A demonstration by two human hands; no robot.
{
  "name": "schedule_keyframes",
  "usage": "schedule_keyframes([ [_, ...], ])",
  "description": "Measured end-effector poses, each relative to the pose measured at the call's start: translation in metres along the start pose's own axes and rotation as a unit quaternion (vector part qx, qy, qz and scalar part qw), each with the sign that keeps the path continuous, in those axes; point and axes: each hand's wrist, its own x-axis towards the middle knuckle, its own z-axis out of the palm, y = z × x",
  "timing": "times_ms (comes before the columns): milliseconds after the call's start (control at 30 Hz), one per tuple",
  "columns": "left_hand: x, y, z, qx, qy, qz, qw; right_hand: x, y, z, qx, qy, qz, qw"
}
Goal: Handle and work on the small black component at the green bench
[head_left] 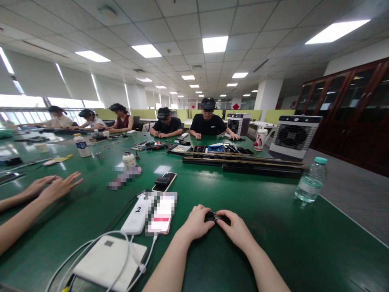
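Observation:
Both of my hands meet over the green table (pixel 212 259), holding a small black object (pixel 216 217) with a shiny bit at its middle. Its kind is too small to make out. My left hand (pixel 198 223) grips its left end, fingers curled around it and thumb at the near side. At the right end, my right hand (pixel 233 227) pinches it between thumb and fingers. The fingers cover much of the object. Left of my hands lie a phone with a lit screen (pixel 162 213) and a white power bank (pixel 136 215) marked 2.
A white box with cables (pixel 106 263) sits at the near left. Another person's hands (pixel 57 186) reach in from the left. A water bottle (pixel 311 180) stands at the right. Long dark strips (pixel 243 162) lie across the table ahead. Several people sit beyond.

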Motion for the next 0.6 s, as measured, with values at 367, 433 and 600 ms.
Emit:
schedule_keyframes([
  [367, -0.0005, 0.0035, 0.0017, 0.024, 0.009, -0.01, 1.0, -0.0002, -0.0001, -0.0005, -0.006, -0.007, -0.009, 1.0],
  [433, -0.0005, 0.0034, 0.0023, 0.03, 0.011, -0.009, 0.999, -0.0001, 0.0002, -0.0003, -0.008, -0.006, -0.007, 1.0],
  [600, -0.0004, 0.001, 0.0018, 0.022, 0.004, -0.002, 1.0, 0.0002, 0.0032, 0.0005, 0.003, -0.009, -0.01, 1.0],
])
